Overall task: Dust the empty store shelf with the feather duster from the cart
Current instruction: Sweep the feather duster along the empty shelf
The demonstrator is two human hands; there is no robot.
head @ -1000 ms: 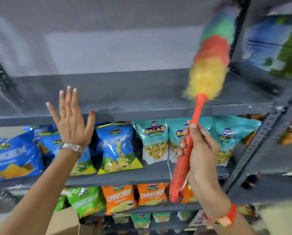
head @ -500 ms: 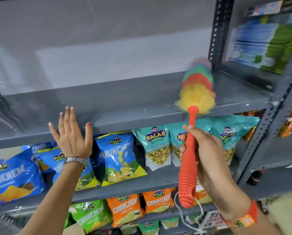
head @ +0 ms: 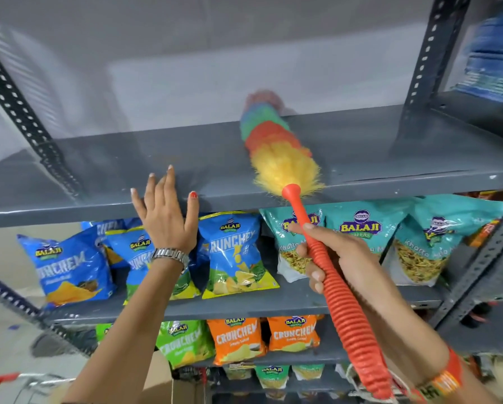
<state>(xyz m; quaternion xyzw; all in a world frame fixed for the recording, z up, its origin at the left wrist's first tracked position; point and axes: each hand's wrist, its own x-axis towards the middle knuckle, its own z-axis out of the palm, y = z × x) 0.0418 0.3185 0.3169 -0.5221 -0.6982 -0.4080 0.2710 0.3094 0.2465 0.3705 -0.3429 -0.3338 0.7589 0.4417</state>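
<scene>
Feather duster: lying on the empty grey shelf, rainbow head pointing away toward the back wall and slightly left.
Long axis: front to back, running from the ribbed orange handle at lower right up to the blurred tip.
Right hand: fingers wrapped tight round the handle's upper part, below the shelf edge.
Left hand: fingers spread, palm toward the shelf's front lip; contact unclear.
Below: blue Crunchex packets and teal Balaji packets.
</scene>
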